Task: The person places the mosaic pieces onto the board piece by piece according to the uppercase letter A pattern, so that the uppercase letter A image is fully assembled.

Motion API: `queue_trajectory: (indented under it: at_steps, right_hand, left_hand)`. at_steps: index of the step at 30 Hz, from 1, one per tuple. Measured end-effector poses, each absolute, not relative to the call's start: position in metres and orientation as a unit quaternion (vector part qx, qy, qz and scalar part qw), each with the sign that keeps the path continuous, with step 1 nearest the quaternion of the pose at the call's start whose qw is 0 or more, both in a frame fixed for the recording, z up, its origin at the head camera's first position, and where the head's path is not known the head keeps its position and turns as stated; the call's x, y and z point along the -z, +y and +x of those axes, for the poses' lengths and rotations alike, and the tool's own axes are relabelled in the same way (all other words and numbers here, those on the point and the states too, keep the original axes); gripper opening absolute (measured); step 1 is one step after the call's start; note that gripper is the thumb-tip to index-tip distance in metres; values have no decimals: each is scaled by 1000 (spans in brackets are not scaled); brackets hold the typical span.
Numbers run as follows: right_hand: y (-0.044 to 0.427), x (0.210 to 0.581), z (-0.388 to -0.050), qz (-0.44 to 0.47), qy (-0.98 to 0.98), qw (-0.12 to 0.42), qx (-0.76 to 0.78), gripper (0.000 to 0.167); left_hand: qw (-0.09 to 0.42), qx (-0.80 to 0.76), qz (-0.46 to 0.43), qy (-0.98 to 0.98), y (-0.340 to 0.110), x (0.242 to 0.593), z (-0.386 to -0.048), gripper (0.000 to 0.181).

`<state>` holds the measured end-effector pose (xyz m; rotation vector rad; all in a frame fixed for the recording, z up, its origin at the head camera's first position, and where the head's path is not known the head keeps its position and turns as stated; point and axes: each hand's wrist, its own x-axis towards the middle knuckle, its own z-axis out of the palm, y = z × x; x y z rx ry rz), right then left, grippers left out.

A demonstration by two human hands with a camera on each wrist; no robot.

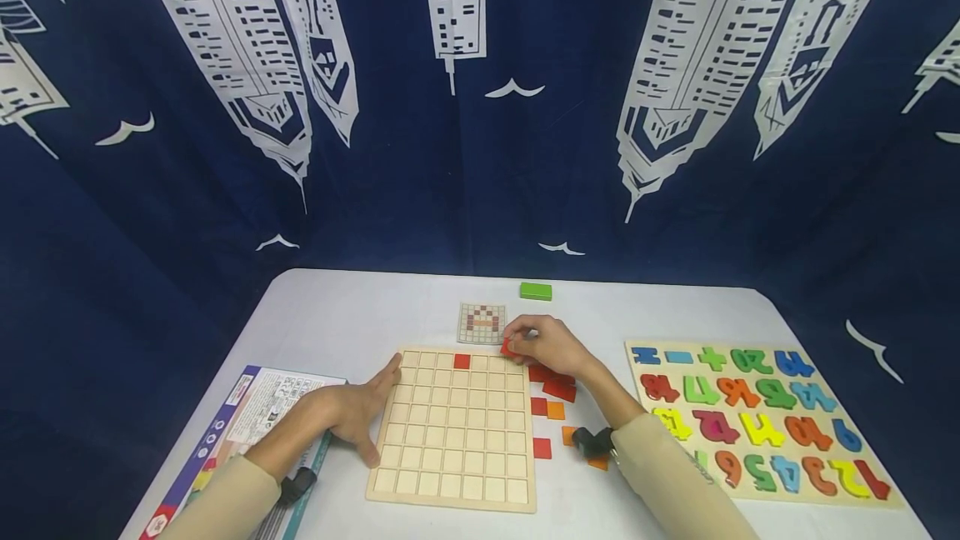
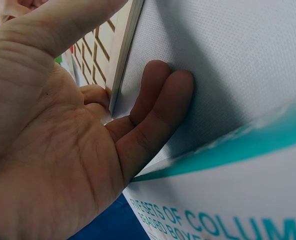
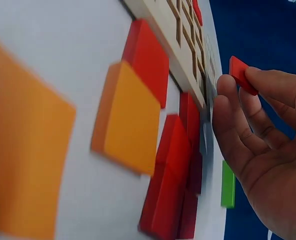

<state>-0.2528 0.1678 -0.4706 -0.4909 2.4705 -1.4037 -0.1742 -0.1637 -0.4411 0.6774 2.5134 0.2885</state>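
Pinching a red tile [image 1: 507, 347] between thumb and fingertips, the right hand [image 1: 546, 346] is up at the grid board's [image 1: 448, 421] far right corner. Meanwhile the left hand [image 1: 352, 411] has its fingers spread against the left edge, gripping nothing, probably just steadying it. Pattern card [image 1: 482, 323] sits past the far edge, presumably for easy checking. White worktop [image 1: 360, 307], navy skyline-print cloth [image 1: 465, 173] behind.

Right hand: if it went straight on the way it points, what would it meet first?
Probably the card, just past the fingertips in the head view. The right hand's height is unclear, so it and the red tile it pinches might pass above.
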Motion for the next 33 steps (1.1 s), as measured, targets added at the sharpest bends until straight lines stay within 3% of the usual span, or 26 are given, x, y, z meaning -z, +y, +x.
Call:
queue_trajectory:
  at_steps: [26,33]
  right_hand:
    - [112,460,-240,-221,802,184,524,19]
    - [99,470,-243,-243,814,168,499,14]
  left_hand:
    - [260,-103,242,929,-163,441,-174,149]
    - [263,-104,238,929,-163,442,-174,150]
